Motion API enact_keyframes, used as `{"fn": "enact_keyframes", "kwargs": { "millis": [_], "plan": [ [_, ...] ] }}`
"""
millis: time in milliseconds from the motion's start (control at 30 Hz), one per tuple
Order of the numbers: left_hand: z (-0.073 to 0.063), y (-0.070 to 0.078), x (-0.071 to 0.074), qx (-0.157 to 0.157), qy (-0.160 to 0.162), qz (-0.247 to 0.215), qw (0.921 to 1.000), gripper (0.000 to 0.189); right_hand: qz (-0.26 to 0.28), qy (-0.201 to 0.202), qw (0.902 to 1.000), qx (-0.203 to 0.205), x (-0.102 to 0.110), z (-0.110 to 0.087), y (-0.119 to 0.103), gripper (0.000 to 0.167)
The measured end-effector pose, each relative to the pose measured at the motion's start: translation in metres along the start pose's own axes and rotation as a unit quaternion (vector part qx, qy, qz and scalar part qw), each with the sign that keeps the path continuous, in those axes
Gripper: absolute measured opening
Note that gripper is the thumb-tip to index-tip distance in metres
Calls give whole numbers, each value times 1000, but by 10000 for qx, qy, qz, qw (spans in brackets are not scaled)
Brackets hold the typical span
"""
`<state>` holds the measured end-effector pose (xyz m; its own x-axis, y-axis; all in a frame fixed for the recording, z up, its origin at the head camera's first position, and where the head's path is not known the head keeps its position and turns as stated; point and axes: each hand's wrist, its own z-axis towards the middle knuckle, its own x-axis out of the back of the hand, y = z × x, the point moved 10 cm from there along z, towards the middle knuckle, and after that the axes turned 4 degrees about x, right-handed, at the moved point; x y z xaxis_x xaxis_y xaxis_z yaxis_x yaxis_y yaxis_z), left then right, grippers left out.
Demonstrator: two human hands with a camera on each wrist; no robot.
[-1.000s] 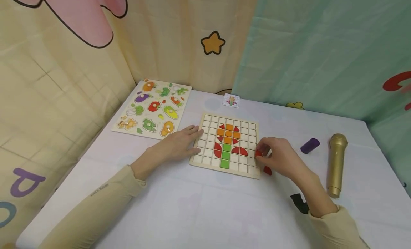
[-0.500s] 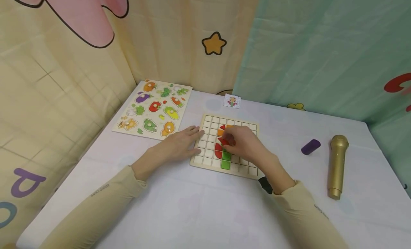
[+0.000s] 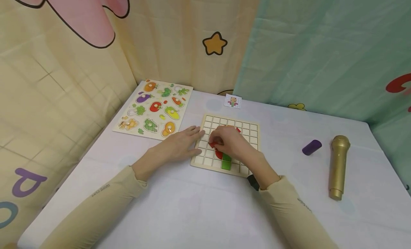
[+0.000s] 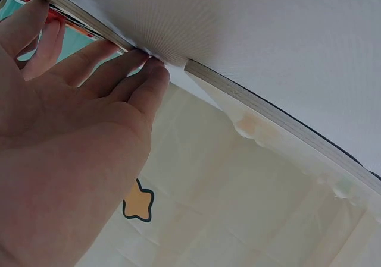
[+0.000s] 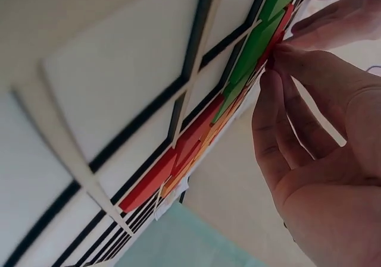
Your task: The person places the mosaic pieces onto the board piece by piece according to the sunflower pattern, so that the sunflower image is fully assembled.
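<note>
A wooden grid board (image 3: 200,163) lies on the table with coloured pieces set in its cells. My left hand (image 3: 179,145) rests at the board's left edge, fingers fairly straight, and the left wrist view shows its fingertips touching that edge. Above the left part of the grid, my right hand (image 3: 232,141) pinches a small red piece (image 3: 211,145) between thumb and fingers; its exact shape is hidden. Green squares (image 3: 226,163) and a red curved piece (image 3: 219,154) show below this hand. It covers most of the orange pieces. Red pieces (image 5: 149,182) also sit in the grid in the right wrist view.
Behind the left hand lies a vegetable peg puzzle (image 3: 162,117). A small picture card (image 3: 232,101) lies beyond the board. To the right are a purple cylinder (image 3: 311,147) and a gold microphone (image 3: 339,167). Printed curtains (image 3: 179,38) stand behind the table.
My right hand has moved from the board's right edge leftward across the grid with the red piece, covering most of the pattern. The left hand has stayed at the left edge.
</note>
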<state>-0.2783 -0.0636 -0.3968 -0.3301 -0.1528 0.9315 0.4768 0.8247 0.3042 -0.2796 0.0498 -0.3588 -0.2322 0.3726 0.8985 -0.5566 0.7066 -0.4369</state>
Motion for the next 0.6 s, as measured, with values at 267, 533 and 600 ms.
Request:
{"fn": "enact_keyframes", "kwargs": {
  "millis": [267,533,600],
  "plan": [
    [0,1,0,-37,47,65,10000,75,132,227,9995,192,-3,-1,0,20],
    [1,0,-1,-26,20,-59,10000,75,117,460,9988,126,-1,-4,-1,18],
    [1,-1,-1,0,8,-55,10000,75,105,508,9986,111,-1,-5,-1,13]
  ]
}}
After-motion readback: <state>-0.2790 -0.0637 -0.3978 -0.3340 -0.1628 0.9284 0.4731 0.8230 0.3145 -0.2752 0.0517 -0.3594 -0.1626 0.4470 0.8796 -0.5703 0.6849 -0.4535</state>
